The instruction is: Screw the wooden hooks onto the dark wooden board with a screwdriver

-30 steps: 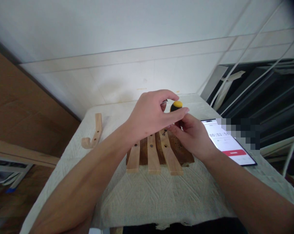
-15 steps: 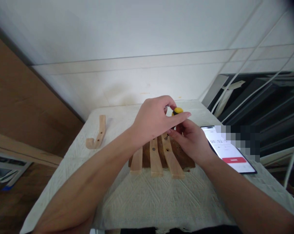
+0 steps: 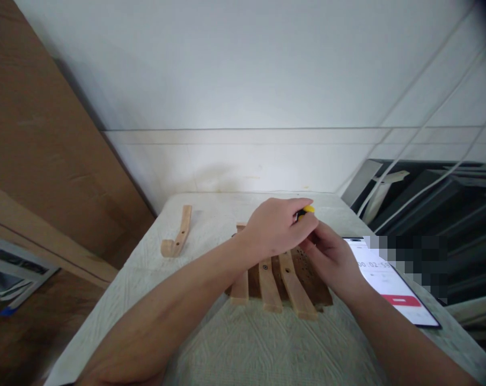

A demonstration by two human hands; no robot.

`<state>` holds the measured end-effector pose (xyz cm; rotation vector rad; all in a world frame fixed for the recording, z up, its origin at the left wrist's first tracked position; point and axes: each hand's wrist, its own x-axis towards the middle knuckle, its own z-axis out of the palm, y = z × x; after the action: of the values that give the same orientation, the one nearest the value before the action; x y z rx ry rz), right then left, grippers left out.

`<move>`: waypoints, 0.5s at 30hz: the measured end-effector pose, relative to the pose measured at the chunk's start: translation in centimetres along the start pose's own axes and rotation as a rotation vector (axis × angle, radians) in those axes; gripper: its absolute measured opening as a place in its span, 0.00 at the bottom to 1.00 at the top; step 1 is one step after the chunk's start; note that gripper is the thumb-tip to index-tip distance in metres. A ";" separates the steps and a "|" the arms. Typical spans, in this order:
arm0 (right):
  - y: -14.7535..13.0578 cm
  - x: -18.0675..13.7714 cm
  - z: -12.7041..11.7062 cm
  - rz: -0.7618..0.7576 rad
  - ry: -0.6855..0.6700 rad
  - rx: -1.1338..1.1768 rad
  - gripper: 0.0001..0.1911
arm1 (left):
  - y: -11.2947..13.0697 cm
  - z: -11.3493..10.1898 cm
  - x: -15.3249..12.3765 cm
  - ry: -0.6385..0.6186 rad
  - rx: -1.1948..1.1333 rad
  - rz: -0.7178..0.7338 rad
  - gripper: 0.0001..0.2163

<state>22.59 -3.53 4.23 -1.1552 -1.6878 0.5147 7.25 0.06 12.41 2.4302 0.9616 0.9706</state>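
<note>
The left grip (image 3: 281, 228) hides most of the yellow-black handle (image 3: 308, 209) and parts of the wooden pieces (image 3: 270, 290). What the right grip (image 3: 333, 258) touches cannot be told. Pixel blocks blur the phone's (image 3: 394, 284) edge.

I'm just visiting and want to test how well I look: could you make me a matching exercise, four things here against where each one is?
Things:
1. Phone
2. Single hooked wooden piece
3. Yellow-and-black handle
4. Brown board

Places:
A. Beneath the row of pale wooden pieces
B. Between the thumb and fingers of the left hand
C. On the picture's right, lit up
D. By itself on the cloth, on the picture's left

Right pairs: 1-C, 2-D, 3-B, 4-A
</note>
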 end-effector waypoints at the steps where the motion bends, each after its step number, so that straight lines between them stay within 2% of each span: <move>1: 0.0 0.1 0.0 0.009 0.006 -0.006 0.08 | 0.0 0.2 0.0 0.018 -0.006 -0.006 0.15; 6: -0.4 0.5 0.1 0.125 0.087 -0.050 0.09 | -0.2 0.8 0.0 0.156 0.002 -0.054 0.15; 11: -1.2 0.5 0.1 0.074 0.043 0.064 0.12 | -0.6 0.4 0.3 0.024 -0.082 0.009 0.16; 15: -1.4 0.5 0.0 0.074 -0.012 0.031 0.11 | -1.1 0.6 0.4 0.025 -0.140 0.000 0.17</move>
<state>21.92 -3.78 5.56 -1.1978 -1.6464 0.5922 7.38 1.04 11.61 2.3077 0.8708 1.0352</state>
